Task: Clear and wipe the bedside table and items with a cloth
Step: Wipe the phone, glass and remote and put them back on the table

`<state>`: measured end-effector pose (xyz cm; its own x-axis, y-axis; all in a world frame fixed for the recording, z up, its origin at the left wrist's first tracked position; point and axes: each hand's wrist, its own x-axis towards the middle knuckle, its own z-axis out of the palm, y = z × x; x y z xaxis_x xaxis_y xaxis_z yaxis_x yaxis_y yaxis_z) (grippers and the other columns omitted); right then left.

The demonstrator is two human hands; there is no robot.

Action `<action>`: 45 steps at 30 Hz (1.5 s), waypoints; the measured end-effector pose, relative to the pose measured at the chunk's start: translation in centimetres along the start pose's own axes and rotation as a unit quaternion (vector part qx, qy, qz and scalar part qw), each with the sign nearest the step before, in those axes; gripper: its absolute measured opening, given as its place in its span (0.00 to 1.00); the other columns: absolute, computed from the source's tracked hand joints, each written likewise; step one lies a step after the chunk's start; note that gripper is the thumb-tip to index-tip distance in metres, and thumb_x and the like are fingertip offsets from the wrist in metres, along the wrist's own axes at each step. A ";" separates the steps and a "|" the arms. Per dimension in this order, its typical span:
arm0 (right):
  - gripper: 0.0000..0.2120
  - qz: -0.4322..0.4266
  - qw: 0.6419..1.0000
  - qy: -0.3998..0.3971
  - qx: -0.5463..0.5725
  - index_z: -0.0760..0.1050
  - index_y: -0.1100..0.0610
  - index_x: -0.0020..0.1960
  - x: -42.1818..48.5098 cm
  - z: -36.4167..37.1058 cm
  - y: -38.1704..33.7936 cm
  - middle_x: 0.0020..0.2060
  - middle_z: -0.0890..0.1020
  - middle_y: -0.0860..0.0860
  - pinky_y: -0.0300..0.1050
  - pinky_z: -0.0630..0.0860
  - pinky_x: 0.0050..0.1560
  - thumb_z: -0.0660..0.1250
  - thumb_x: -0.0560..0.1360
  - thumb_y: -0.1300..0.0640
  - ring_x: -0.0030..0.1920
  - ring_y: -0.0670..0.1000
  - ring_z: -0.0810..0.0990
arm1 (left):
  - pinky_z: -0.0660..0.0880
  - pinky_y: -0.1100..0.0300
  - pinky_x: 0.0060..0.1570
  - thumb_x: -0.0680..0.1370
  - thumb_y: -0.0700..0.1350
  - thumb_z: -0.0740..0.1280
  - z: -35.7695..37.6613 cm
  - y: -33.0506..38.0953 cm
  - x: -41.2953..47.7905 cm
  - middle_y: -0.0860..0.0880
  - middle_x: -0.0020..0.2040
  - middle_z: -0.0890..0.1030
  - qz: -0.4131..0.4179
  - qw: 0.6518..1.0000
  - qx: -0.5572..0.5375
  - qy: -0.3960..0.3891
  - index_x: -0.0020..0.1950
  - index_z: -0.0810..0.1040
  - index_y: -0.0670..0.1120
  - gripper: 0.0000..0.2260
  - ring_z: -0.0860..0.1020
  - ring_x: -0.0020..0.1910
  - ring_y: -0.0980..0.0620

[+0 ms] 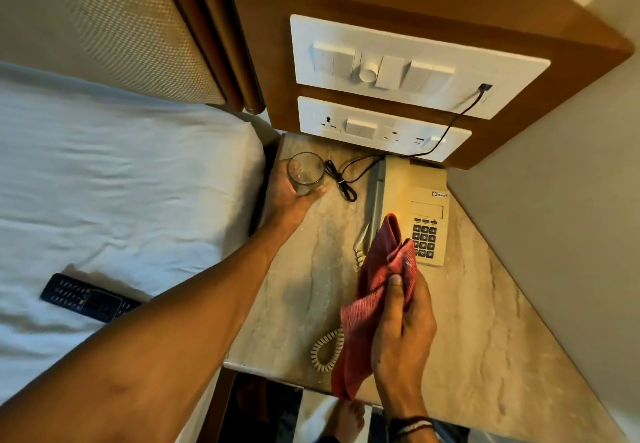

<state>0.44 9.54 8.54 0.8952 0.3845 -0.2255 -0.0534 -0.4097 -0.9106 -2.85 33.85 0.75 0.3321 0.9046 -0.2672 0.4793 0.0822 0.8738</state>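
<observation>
While left hand (289, 196) clasps glass (306, 173), right hand (403, 331) bunches cloth (375, 290).

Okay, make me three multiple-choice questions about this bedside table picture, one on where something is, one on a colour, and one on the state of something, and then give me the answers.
1. Where does the remote lie?
A. On the bed
B. On the table
C. On the phone

2. What colour is the cloth?
A. White
B. Blue
C. Red

3. What is the left hand doing?
A. Resting flat on the bed
B. Gripping the glass
C. Pressing a switch

Answers:
1 A: the remote lies on the white sheet of the bed, apart from the table.
2 C: the cloth, bunched in the right hand, is red.
3 B: the left hand has its fingers around the glass at the table's far left corner.
</observation>
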 end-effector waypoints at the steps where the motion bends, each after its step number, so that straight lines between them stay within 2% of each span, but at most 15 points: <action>1: 0.16 0.002 1.000 -0.002 0.007 0.74 0.33 0.70 0.0 0.1 0.2 0.63 0.80 0.30 0.56 0.79 0.69 0.58 0.85 0.43 0.66 0.40 0.79 | 0.74 0.75 0.57 0.75 0.44 0.84 0.1 0.0 0.2 0.46 0.72 0.78 0.003 1.000 0.004 -0.001 0.76 0.73 0.43 0.34 0.77 0.68 0.50; 5: 0.22 0.005 1.000 0.002 0.007 0.75 0.46 0.76 0.0 0.3 0.7 0.65 0.83 0.42 0.62 0.79 0.70 0.59 0.85 0.44 0.67 0.47 0.80 | 0.79 0.53 0.69 0.74 0.45 0.85 0.5 -0.7 0.5 0.44 0.71 0.79 0.004 1.000 0.007 0.007 0.74 0.73 0.43 0.33 0.78 0.69 0.47; 10: 0.21 0.002 1.000 -0.008 0.002 0.75 0.46 0.76 -0.5 0.3 1.1 0.64 0.83 0.43 0.61 0.80 0.69 0.59 0.85 0.44 0.66 0.47 0.81 | 0.76 0.48 0.77 0.73 0.42 0.85 0.4 -1.6 0.0 0.45 0.78 0.74 0.002 1.000 0.001 -0.008 0.81 0.69 0.44 0.40 0.74 0.76 0.48; 13: 0.19 -0.010 1.000 -0.017 0.006 0.74 0.42 0.75 -0.9 0.9 0.7 0.64 0.81 0.35 0.55 0.79 0.70 0.59 0.85 0.45 0.66 0.41 0.80 | 0.71 0.49 0.81 0.73 0.43 0.86 -0.8 -2.0 -1.4 0.44 0.85 0.67 -0.002 1.000 -0.002 -0.008 0.88 0.61 0.47 0.50 0.68 0.83 0.46; 16: 0.17 -0.015 0.999 -0.031 0.012 0.73 0.35 0.72 -1.3 2.1 -0.3 0.61 0.79 0.24 0.45 0.75 0.67 0.60 0.85 0.46 0.64 0.32 0.78 | 0.69 0.45 0.83 0.76 0.44 0.83 -3.5 -2.7 -4.9 0.41 0.85 0.67 0.009 0.996 0.054 0.072 0.88 0.62 0.44 0.46 0.66 0.85 0.42; 19: 0.17 -0.023 0.999 -0.043 0.013 0.76 0.40 0.74 -2.0 3.3 -0.8 0.62 0.83 0.39 0.51 0.79 0.67 0.61 0.86 0.47 0.64 0.42 0.81 | 0.63 0.37 0.85 0.79 0.49 0.77 -8.4 -4.8 -9.1 0.36 0.83 0.70 0.023 0.948 0.222 0.227 0.85 0.68 0.41 0.37 0.67 0.84 0.35; 22: 0.18 -0.040 0.997 -0.061 0.010 0.76 0.41 0.74 -3.1 4.4 -1.3 0.64 0.83 0.49 0.59 0.78 0.70 0.60 0.86 0.47 0.66 0.52 0.81 | 0.57 0.33 0.85 0.81 0.54 0.74 -14.0 -7.5 -12.1 0.35 0.85 0.67 -0.116 0.878 0.301 0.352 0.86 0.66 0.42 0.38 0.63 0.87 0.32; 24: 0.16 -0.054 0.996 -0.078 -0.002 0.74 0.29 0.70 -4.2 5.3 -1.8 0.62 0.83 0.47 0.53 0.77 0.68 0.60 0.87 0.47 0.64 0.47 0.81 | 0.57 0.32 0.83 0.82 0.56 0.74 -16.9 -9.2 -13.5 0.33 0.87 0.60 -0.238 0.849 0.290 0.371 0.89 0.59 0.42 0.42 0.59 0.87 0.30; 27: 0.18 -0.070 0.991 -0.108 -0.027 0.72 0.24 0.67 -5.7 5.9 -1.9 0.59 0.81 0.37 0.43 0.75 0.63 0.60 0.86 0.47 0.61 0.40 0.80 | 0.64 0.33 0.78 0.83 0.59 0.73 -20.0 -11.8 -14.1 0.31 0.86 0.59 -0.331 0.831 0.250 0.370 0.90 0.55 0.44 0.43 0.63 0.83 0.28; 31: 0.17 -0.083 0.985 -0.148 -0.044 0.72 0.24 0.67 -7.5 5.9 -1.3 0.57 0.80 0.32 0.43 0.75 0.60 0.60 0.86 0.47 0.59 0.45 0.80 | 0.74 0.34 0.72 0.86 0.49 0.69 -21.7 -12.2 -13.7 0.29 0.80 0.65 -0.347 0.861 0.148 0.340 0.89 0.55 0.42 0.37 0.73 0.72 0.24; 34: 0.18 -0.086 0.983 -0.159 -0.043 0.71 0.21 0.65 -8.5 5.6 -1.5 0.56 0.78 0.28 0.45 0.75 0.59 0.59 0.86 0.47 0.59 0.41 0.78 | 0.78 0.42 0.63 0.89 0.47 0.63 -21.8 -9.2 -13.4 0.32 0.73 0.75 -0.335 0.878 0.043 0.338 0.84 0.67 0.38 0.25 0.80 0.68 0.31; 37: 0.16 -0.093 0.970 -0.224 -0.010 0.75 0.42 0.72 -10.1 6.8 -2.2 0.62 0.79 0.41 0.57 0.78 0.63 0.58 0.86 0.44 0.60 0.51 0.78 | 0.74 0.59 0.33 0.87 0.41 0.60 -18.3 -4.1 -15.1 0.43 0.46 0.80 -0.306 0.905 -0.208 0.212 0.57 0.84 0.41 0.12 0.84 0.38 0.50; 39: 0.25 -0.150 0.941 -0.299 -0.041 0.71 0.49 0.80 -11.7 7.9 -3.2 0.75 0.73 0.49 0.51 0.72 0.73 0.56 0.86 0.42 0.67 0.53 0.73 | 0.76 0.63 0.28 0.86 0.46 0.62 -14.6 -1.3 -17.4 0.47 0.35 0.84 -0.319 0.881 -0.341 0.079 0.40 0.89 0.46 0.20 0.83 0.28 0.53; 42: 0.23 -0.178 0.940 -0.261 -0.131 0.64 0.41 0.83 -8.5 8.5 -4.4 0.80 0.67 0.47 0.39 0.61 0.73 0.53 0.88 0.44 0.73 0.49 0.65 | 0.84 0.65 0.41 0.82 0.50 0.65 -10.3 0.9 -20.1 0.50 0.46 0.92 -0.284 0.869 -0.403 -0.043 0.46 0.93 0.54 0.16 0.91 0.46 0.55; 45: 0.26 -0.117 0.956 -0.204 -0.177 0.67 0.50 0.83 -4.8 7.2 -4.7 0.76 0.72 0.53 0.49 0.65 0.73 0.51 0.88 0.44 0.72 0.58 0.69 | 0.83 0.67 0.51 0.82 0.50 0.62 -9.2 2.1 -20.1 0.54 0.56 0.91 -0.251 0.882 -0.385 -0.105 0.55 0.91 0.62 0.18 0.88 0.57 0.59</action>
<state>-6.78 15.61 11.38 0.6136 0.7607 -0.2118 0.3442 -0.4991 -0.7952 -16.02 19.66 11.69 0.4172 0.5833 -0.6970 -0.0583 0.7825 0.6199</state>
